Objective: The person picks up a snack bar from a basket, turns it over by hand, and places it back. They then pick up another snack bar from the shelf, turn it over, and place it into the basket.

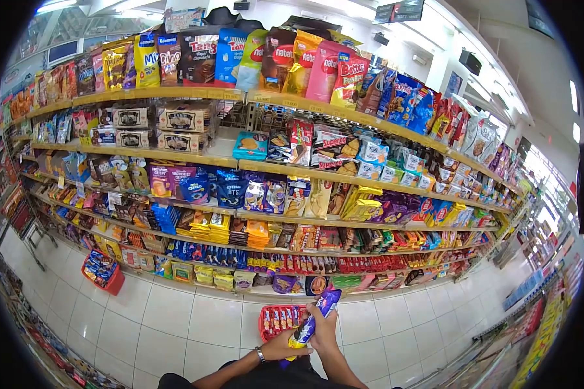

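Observation:
A long purple snack packet [308,326] with yellow at its lower end is held out in front of my body, tilted with its top toward the right. My left hand [278,347], with a watch at the wrist, is closed around the packet's lower part. Farther up, my right hand [326,329] grips it from the right side. Just beyond my hands, a red basket [262,326] on the floor holds several red-wrapped snacks [280,318]; my hands and the packet hide part of it.
Ahead runs a long curved-looking shelf unit [240,162] with several tiers of biscuit and wafer packs. Another red basket [115,284] filled with blue packs stands on the tiled floor [175,311] at left. A cart [36,236] is behind it. More shelving [532,324] lines the right.

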A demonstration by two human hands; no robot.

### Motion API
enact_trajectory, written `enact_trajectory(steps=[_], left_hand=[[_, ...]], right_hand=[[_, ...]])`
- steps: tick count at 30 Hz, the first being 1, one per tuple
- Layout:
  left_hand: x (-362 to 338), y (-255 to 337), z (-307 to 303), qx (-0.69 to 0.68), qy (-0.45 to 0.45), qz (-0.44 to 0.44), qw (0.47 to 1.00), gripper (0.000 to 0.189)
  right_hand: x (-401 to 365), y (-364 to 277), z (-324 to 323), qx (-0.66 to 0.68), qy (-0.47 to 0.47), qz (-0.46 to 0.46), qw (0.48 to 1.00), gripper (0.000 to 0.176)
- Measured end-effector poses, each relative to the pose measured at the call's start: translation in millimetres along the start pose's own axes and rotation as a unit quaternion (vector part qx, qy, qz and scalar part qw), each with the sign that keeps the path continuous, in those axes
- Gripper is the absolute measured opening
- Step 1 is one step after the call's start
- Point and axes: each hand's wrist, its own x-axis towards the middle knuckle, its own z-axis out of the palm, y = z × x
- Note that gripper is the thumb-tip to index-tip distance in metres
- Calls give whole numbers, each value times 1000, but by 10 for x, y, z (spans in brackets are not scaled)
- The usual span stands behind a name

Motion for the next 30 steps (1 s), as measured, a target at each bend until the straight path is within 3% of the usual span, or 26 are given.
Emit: enact_trajectory(steps=[5, 9, 12, 17, 19, 23, 26, 29, 30], left_hand=[[-15, 90, 80, 54, 59, 19, 997, 35], [48, -9, 80, 147, 120, 112, 975, 43], [38, 66, 111, 187, 143, 125, 964, 44], [33, 113, 80, 180, 106, 94, 974, 41], [-10, 198, 50, 56, 16, -30, 998, 36], [7, 158, -54, 25, -33, -8, 999, 33], [8, 137, -87, 72, -8, -22, 997, 39], [25, 137, -97, 178, 96, 86, 975, 52], [9, 180, -109, 178, 98, 86, 975, 52]], right_hand=[[-3, 9, -37, 37, -10, 12, 999, 29], [-36, -34, -13, 59, -10, -7, 998, 25], [-44, -25, -7, 57, 21, -37, 997, 25], [-79, -51, -3, 55, 58, -45, 996, 24], [-94, -92, -22, 72, -1, -16, 997, 24], [-83, -115, -35, 102, -56, -4, 993, 24], [-34, -111, -37, 81, -72, -13, 994, 24], [37, -129, -25, 75, -42, -18, 996, 25], [78, -118, -48, 76, -43, -17, 996, 25]])
